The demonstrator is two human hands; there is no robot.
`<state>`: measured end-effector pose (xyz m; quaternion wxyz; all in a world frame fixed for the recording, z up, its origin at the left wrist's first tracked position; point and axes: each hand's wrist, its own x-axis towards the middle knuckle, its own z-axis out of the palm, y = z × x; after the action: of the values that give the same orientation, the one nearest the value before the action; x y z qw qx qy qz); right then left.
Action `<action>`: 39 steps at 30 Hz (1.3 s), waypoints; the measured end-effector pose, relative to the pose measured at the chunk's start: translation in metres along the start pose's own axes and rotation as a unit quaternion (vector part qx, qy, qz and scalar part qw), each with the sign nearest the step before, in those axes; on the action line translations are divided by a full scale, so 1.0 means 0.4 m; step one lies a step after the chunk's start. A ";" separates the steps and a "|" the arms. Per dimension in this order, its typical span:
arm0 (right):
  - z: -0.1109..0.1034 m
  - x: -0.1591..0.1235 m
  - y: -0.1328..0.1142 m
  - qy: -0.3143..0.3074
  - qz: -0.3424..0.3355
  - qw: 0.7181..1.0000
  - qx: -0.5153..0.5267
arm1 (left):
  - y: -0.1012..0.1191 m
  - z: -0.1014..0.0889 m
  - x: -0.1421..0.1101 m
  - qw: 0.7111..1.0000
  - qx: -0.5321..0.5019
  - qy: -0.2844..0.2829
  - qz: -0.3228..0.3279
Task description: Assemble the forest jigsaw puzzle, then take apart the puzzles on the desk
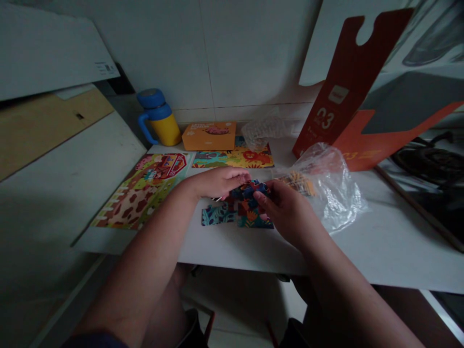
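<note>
The fingers of the right hand (286, 208) are bent closely around a small bunch of dark blue cardboard puzzle pieces with red and orange markings (250, 191), the thumb pressed on top. The fingers of the left hand (226, 183) are curled together at the bunch's left edge; how firmly they grip cannot be told. The bunch sits at the centre of the frame, its pieces overlapping too much to count.

Just below it, two patterned patches lie on the white tabletop (232, 249): one dark blue with pale teal leaves (217, 215), one green with orange and pink flowers (253, 218). Right of centre are one crinkled clear plastic bag (337, 193) and one pile of tan and orange pieces (300, 182), uncounted.

Upper left of centre stand one yellow-and-blue mug (165, 123) and one orange cardboard box (210, 137).
</note>
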<state>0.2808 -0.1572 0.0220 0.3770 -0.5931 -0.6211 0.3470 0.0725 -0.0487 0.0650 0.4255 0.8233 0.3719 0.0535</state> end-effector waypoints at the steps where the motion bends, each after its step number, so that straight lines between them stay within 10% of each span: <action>1: 0.001 0.000 0.000 0.002 0.008 1.000 0.015 | 0.002 0.010 0.004 1.000 -0.014 0.018 -0.002; 12: 0.000 0.006 -0.005 -0.001 0.016 0.999 0.036 | 0.041 0.090 0.024 0.988 -0.105 0.102 0.048; 24: 0.009 -0.009 -0.017 -0.009 -0.061 0.995 0.078 | -0.009 0.091 0.094 0.901 -0.157 0.390 0.103; 39: 0.000 0.000 -0.006 0.105 0.001 0.994 -0.028 | 0.048 0.121 0.083 0.783 -0.572 0.210 0.121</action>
<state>0.2798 -0.1575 0.0243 0.4230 -0.6368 -0.5872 0.2661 0.1268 -0.0656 0.0409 0.7197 0.4350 0.2510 0.4793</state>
